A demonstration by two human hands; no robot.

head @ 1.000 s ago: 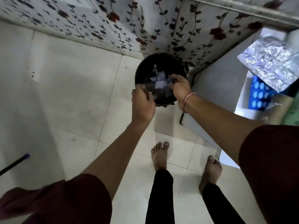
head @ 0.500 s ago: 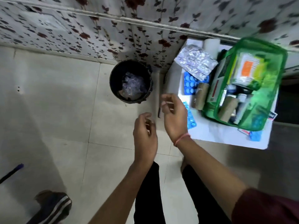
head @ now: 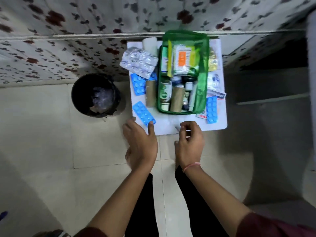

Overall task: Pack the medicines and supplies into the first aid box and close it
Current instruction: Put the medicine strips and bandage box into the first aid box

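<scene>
An open green first aid box (head: 201,93) stands on a small white table (head: 167,125), filled with packets, bottles and a brown roll. Blue blister strips lie around it: one (head: 143,113) at the table's front left, one (head: 138,84) further back, one (head: 211,109) on the right. A silver blister pile (head: 138,61) and a brown bandage roll (head: 150,94) lie left of the box. My left hand (head: 140,142) hovers at the front left corner, fingertips touching the near blue strip, holding nothing. My right hand (head: 189,142) is at the front edge, fingers loosely curled and empty.
A black bin (head: 95,94) with crumpled clear wrapping inside stands on the tiled floor, left of the table. A floral-patterned wall runs behind. A dark opening lies to the right of the table. My legs are below the hands.
Both hands have left the bin, where they dropped the wrapping, and moved right to the table's front edge. The view has swung so the table and box are centred.
</scene>
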